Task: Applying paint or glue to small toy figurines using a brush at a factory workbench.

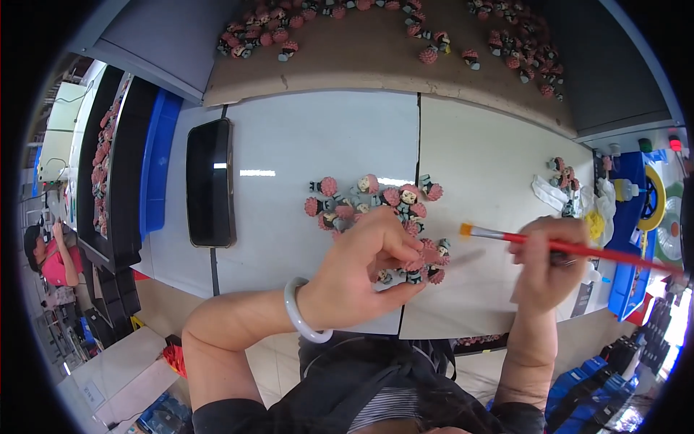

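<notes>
Left hand (365,271), pale bangle (302,312) on the wrist, is pinching a small pink-haired figurine (418,262) at the near edge of the white table (289,145). Right hand (546,260) is gripping a red-handled brush (549,244), bristles pointing left. More figurines (376,201) are lying just beyond. A dark phone (210,182) is lying far left.

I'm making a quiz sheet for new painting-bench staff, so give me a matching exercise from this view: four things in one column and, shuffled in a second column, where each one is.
Things
1. paintbrush
2. dark phone
3. white bangle
4. small pink-haired figure

Places
A. lying flat on the white table, left of the pile of figures
B. pinched in the left hand
C. held in the right hand, bristles pointing left
D. around the left wrist

Pairs: 1-C, 2-A, 3-D, 4-B
</notes>
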The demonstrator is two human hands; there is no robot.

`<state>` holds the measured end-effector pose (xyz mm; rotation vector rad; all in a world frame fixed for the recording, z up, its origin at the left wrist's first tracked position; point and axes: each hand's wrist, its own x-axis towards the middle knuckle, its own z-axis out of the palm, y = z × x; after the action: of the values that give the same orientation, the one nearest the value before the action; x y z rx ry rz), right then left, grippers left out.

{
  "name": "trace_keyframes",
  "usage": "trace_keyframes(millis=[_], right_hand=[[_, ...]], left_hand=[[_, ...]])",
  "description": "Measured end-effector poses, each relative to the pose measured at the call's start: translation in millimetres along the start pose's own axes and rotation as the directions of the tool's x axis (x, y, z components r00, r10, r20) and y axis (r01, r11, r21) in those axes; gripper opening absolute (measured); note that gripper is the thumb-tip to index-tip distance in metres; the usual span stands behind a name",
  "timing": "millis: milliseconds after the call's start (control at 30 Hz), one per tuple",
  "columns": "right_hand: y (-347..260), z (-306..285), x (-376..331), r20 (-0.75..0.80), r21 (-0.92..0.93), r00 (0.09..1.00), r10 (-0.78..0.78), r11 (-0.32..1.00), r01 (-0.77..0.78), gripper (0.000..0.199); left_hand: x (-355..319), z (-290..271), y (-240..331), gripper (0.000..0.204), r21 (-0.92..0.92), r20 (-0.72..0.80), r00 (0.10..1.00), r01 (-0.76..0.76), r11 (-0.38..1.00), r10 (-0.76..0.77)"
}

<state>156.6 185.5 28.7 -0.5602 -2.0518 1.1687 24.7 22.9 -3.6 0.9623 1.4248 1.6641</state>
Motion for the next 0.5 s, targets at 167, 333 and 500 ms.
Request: trace_keyframes(millis=[167,333,500], right_hand=[[-4.8,-21.8,13.2,-0.023,-0.209,0.995,0.101,0.972,-0.104,0.007],[9.7,-14.9,25.6,0.19,-0.687,0.894,0.405,0.705,-0.174,0.015],[11.7,-10.9,26.4,0.213,-0.713,0.863,0.458,0.676,-0.183,0.02]], left_hand=[[0.0,-1.9,3.6,0.031,-0.187,0.102,0.991,0.103,0.977,-0.085],[-0.9,-4.5,9.1,0.031,-0.19,0.121,0.989,0.103,0.976,-0.081],[-0.2,-2.9,8.5,0.03,-0.192,0.119,0.992,0.071,0.979,-0.049]])
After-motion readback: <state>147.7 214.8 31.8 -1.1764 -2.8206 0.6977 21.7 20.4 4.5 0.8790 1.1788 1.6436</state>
